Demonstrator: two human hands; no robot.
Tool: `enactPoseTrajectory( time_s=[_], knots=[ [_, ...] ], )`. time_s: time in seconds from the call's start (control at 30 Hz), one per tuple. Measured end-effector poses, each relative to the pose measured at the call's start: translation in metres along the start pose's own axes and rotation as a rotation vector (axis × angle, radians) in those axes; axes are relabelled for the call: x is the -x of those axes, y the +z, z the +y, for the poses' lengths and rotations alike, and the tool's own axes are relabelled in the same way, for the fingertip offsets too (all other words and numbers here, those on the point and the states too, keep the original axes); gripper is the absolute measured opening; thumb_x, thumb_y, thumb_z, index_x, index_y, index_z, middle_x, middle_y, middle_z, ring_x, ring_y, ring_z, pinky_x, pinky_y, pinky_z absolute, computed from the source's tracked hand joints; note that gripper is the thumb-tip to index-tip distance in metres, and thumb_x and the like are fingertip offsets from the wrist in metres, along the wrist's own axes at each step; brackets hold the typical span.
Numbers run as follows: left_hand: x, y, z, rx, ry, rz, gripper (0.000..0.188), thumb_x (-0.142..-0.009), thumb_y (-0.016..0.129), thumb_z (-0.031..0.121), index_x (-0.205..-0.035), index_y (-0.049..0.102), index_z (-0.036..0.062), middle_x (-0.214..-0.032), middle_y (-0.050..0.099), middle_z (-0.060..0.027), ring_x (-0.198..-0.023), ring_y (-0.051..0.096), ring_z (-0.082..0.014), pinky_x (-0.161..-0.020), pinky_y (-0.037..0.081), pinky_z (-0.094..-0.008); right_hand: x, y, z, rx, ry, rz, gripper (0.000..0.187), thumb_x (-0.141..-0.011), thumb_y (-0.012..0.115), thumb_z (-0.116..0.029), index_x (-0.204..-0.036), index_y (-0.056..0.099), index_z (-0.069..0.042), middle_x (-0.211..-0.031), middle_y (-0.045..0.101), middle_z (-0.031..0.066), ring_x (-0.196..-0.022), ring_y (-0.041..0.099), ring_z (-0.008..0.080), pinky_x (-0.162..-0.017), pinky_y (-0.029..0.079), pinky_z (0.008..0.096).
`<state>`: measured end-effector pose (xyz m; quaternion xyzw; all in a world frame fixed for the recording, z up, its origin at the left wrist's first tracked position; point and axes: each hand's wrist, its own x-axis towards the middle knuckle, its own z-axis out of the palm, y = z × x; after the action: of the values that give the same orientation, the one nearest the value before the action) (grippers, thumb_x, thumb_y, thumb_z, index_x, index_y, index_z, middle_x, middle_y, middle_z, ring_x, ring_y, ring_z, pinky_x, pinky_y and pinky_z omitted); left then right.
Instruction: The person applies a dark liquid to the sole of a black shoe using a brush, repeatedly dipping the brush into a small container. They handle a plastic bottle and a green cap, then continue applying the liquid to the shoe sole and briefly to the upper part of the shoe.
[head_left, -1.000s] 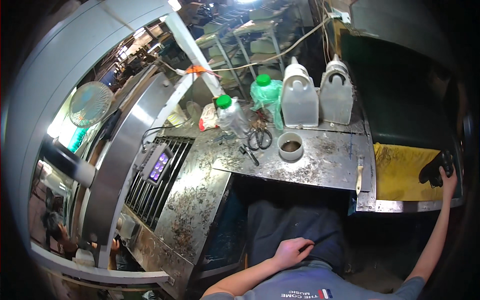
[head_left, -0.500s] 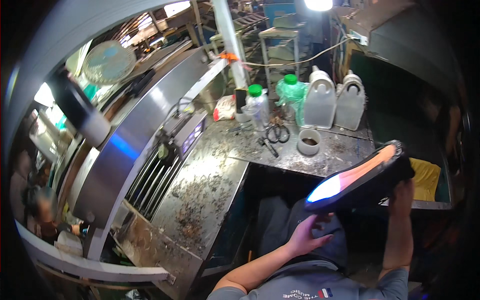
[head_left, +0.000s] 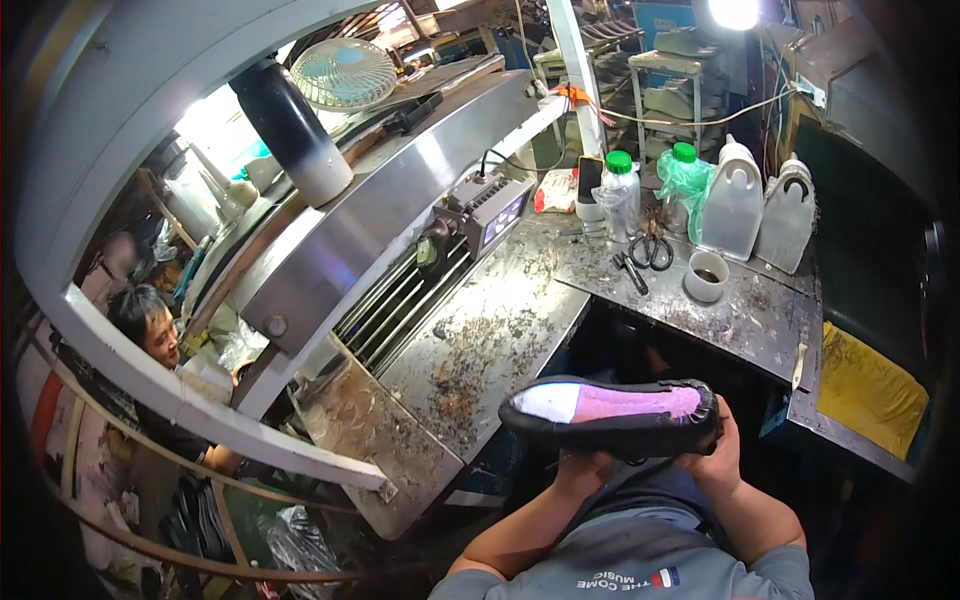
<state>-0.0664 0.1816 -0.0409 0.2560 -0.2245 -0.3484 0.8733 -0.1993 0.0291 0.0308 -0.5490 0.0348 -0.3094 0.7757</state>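
Observation:
A black shoe upper (head_left: 610, 424) lies sideways in front of my body, its underside turned up. A white patch covers the toe end at left, and a pinkish insole runs back to the gathered heel edge. My right hand (head_left: 718, 448) grips the heel end, thumb along the side. Beneath the toe half, my left hand (head_left: 584, 472) holds the shoe from below, its fingers mostly hidden behind it.
A metal bench (head_left: 480, 345) carries a box-shaped lamp (head_left: 490, 212), a white cup of dark liquid (head_left: 706, 276), scissors (head_left: 651, 250), green-capped bottles (head_left: 620, 190) and white plastic jugs (head_left: 733, 200). A yellow cloth (head_left: 868, 390) lies right. Another person (head_left: 150, 330) is at far left.
The shoe has come left and down towards my body and now lies more level. My left hand has gone from open fingers near the toe to holding underneath. The view has shifted left.

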Motion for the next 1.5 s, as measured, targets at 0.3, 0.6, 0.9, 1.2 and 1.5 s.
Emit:
enactPoseTrajectory(
  time_s=[0.3,0.6,0.9,1.2,1.5],
  knots=[
    [-0.010,0.019,-0.005,-0.059,-0.111,-0.063,0.073,-0.077,0.086,0.010,-0.141,0.051,0.0030,-0.134,0.062,-0.0105,-0.126,0.058,-0.0249,-0.108,0.046,-0.0404,0.027,-0.042,-0.012,-0.042,-0.046,0.061,0.088,-0.079,0.087,-0.036,-0.143,0.042,0.003,-0.135,0.057,0.0121,-0.125,0.056,0.0213,-0.108,0.043,0.0368],
    [-0.050,0.049,-0.043,0.124,-0.129,-0.411,0.103,-0.071,0.090,0.038,-0.153,0.037,0.0031,-0.157,0.041,-0.0144,-0.146,0.036,-0.0329,-0.122,0.025,-0.0510,0.026,-0.099,-0.001,-0.181,-0.051,0.180,0.082,-0.090,0.075,-0.045,-0.147,0.037,0.001,-0.141,0.052,0.0142,-0.128,0.053,0.0249,-0.110,0.042,0.0393],
    [-0.119,0.060,-0.056,0.322,-0.338,-0.208,0.120,-0.075,0.085,0.053,-0.159,0.014,0.0043,-0.142,0.047,-0.0301,-0.128,0.050,-0.0509,-0.109,0.041,-0.0607,-0.016,-0.189,-0.046,0.202,-0.088,-0.271,0.081,-0.071,0.093,-0.028,-0.135,0.055,0.003,-0.141,0.055,0.0270,-0.130,0.057,0.0367,-0.103,0.050,0.0410],
    [-0.134,0.075,-0.068,0.432,-0.606,-0.098,0.108,-0.082,0.084,0.037,-0.161,0.014,0.0117,-0.140,0.044,-0.0273,-0.131,0.047,-0.0473,-0.111,0.039,-0.0596,-0.050,-0.342,-0.088,1.672,-0.067,0.000,0.021,-0.081,0.068,-0.013,-0.101,0.074,-0.010,-0.092,0.066,0.0048,-0.091,0.065,0.0254,-0.078,0.052,0.0383],
    [-0.134,0.048,-0.072,0.558,-0.651,-0.073,0.104,-0.085,0.080,0.041,-0.161,0.015,0.0122,-0.142,0.042,-0.0257,-0.134,0.044,-0.0457,-0.112,0.037,-0.0626,-0.076,-0.369,-0.079,1.936,-0.265,-0.533,0.006,-0.082,0.061,-0.015,-0.079,0.066,-0.015,-0.081,0.059,-0.0019,-0.086,0.062,0.0167,-0.074,0.047,0.0308]
  ],
)
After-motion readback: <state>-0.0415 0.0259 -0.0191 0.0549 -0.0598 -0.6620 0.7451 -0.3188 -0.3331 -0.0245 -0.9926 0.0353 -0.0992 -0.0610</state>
